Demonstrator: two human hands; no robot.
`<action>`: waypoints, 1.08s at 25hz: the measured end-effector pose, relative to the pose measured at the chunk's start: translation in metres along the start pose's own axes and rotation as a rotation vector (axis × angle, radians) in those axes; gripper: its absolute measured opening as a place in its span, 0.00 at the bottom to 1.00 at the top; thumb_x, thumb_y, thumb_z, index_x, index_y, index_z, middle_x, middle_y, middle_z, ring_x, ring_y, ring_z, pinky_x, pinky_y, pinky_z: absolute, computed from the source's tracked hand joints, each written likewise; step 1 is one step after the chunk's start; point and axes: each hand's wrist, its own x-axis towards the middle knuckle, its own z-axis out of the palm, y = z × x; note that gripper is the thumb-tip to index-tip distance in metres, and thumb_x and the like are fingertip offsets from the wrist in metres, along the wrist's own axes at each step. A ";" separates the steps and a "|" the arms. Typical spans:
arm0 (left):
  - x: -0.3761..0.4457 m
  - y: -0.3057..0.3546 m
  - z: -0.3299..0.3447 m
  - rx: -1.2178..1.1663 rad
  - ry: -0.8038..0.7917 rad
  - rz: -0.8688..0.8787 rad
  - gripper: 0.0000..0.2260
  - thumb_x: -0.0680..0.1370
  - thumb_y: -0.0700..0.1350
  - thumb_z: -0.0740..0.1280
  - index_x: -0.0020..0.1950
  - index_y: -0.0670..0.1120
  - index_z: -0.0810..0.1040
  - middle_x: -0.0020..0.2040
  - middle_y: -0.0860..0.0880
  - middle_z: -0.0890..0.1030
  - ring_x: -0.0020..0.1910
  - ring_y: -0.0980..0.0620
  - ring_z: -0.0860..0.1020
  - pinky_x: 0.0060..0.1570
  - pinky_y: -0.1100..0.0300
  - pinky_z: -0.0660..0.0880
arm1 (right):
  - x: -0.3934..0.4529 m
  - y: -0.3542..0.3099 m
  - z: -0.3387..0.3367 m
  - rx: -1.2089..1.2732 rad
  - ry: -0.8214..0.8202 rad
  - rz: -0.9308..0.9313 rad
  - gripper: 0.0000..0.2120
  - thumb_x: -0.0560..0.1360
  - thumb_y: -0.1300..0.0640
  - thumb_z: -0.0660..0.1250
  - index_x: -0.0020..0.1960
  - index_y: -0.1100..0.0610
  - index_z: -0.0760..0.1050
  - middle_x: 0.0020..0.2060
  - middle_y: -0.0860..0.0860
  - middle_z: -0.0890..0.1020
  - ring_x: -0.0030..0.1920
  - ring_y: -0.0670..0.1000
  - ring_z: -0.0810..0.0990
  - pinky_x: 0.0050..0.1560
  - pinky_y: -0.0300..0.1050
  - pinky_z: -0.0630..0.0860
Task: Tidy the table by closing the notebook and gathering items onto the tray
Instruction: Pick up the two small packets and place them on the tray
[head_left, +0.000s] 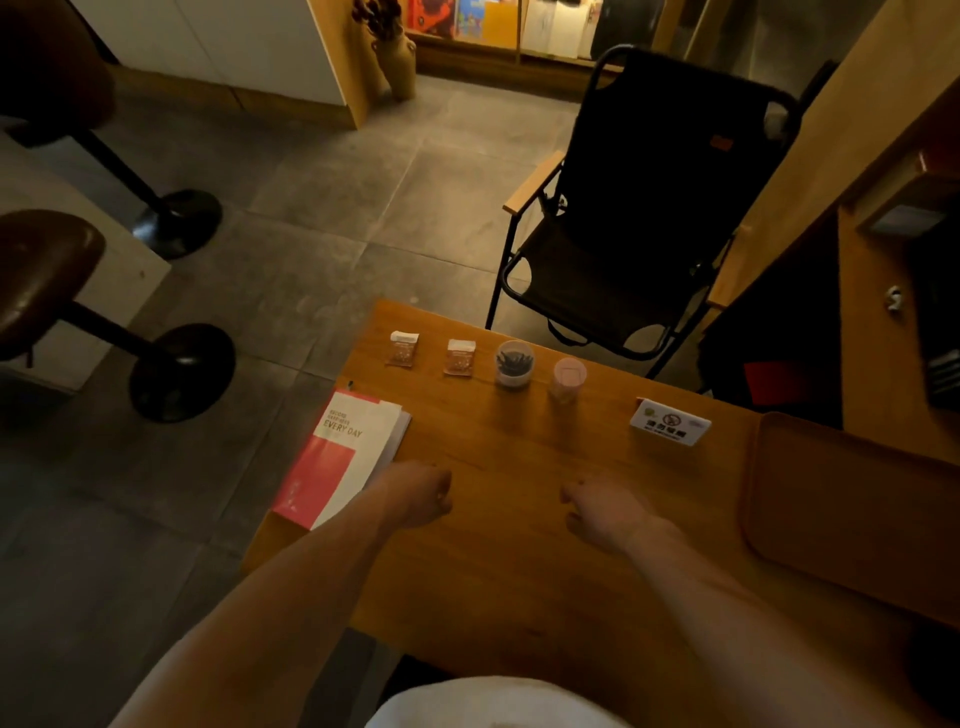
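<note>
Head view: left hand (418, 493) and right hand (602, 512), both curled into empty fists, rest on the table (519, 571).

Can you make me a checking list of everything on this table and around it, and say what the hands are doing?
Surface: wooden table, bare in the middle.
Job's things: notebook shut, at the table's left edge; tray empty, at the right; two snack packets, a clear jar of dark bits and a pink-lidded jar in a row along the far side, none on the tray yet.
Clutter: small white sign near the tray.
Hands: left hand and right hand both curled, holding nothing, over the table.
Cables: nothing seen.
Surroundings: black folding chair beyond the table, two stools on the left, vase, tiled floor.
</note>
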 end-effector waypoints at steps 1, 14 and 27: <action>0.000 -0.001 -0.003 -0.007 0.011 -0.001 0.14 0.81 0.54 0.62 0.63 0.49 0.75 0.58 0.47 0.79 0.51 0.49 0.77 0.48 0.57 0.76 | 0.000 -0.001 -0.002 -0.010 0.022 -0.002 0.17 0.81 0.51 0.60 0.68 0.52 0.70 0.63 0.53 0.76 0.62 0.55 0.74 0.60 0.51 0.74; 0.031 -0.084 -0.078 -0.053 0.163 0.091 0.11 0.80 0.52 0.64 0.58 0.49 0.79 0.57 0.48 0.81 0.53 0.48 0.78 0.47 0.58 0.70 | 0.072 -0.078 -0.048 -0.034 0.119 0.073 0.17 0.79 0.48 0.62 0.67 0.47 0.69 0.60 0.50 0.77 0.59 0.52 0.75 0.58 0.51 0.74; 0.118 -0.160 -0.135 0.181 0.231 0.122 0.22 0.79 0.56 0.65 0.70 0.49 0.70 0.65 0.45 0.75 0.61 0.44 0.74 0.58 0.49 0.73 | 0.202 -0.120 -0.106 -0.126 0.298 0.027 0.23 0.79 0.53 0.65 0.72 0.50 0.66 0.69 0.54 0.73 0.68 0.58 0.72 0.65 0.54 0.72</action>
